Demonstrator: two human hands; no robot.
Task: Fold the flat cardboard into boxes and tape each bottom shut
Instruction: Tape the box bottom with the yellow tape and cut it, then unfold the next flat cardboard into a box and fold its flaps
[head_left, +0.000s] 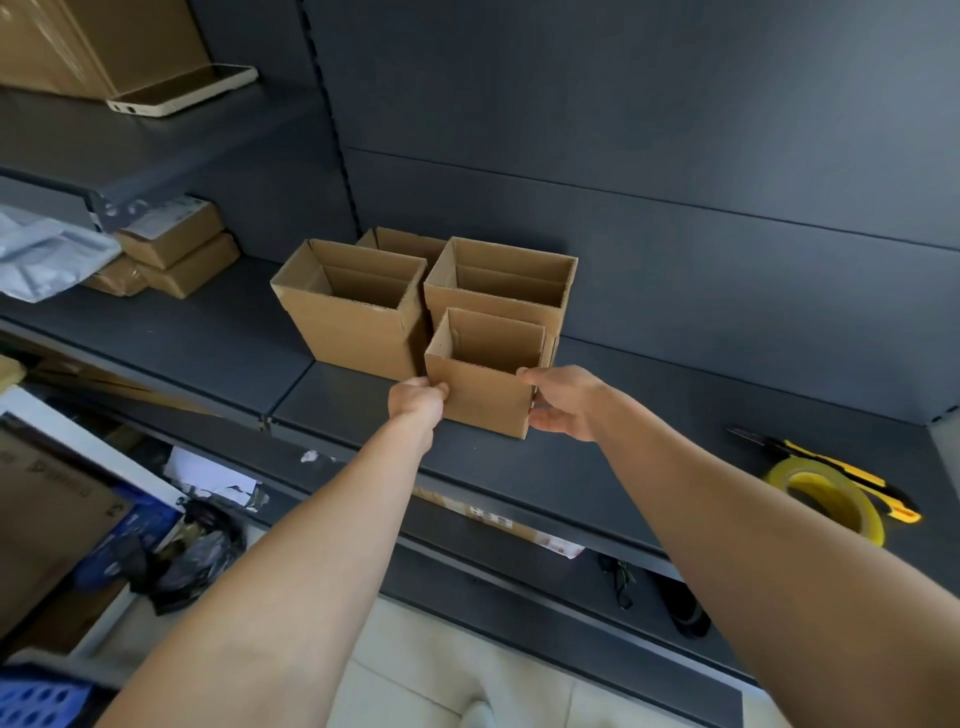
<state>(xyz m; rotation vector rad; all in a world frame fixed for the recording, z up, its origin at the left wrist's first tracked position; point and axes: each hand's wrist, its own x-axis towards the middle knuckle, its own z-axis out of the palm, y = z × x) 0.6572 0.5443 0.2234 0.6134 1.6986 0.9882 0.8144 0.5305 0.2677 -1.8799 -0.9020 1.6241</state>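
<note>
Item: my left hand (418, 400), fingers pressed to the left wall of the small open-topped box (485, 387); my right hand (563, 402), fingers clasped round its right wall. Box stood upright on the dark shelf (597, 467), near edge. Just beyond it: three more open boxes (353, 306). Far right: yellow tape roll (826, 499) lying against a yellow utility knife (852, 478).
</note>
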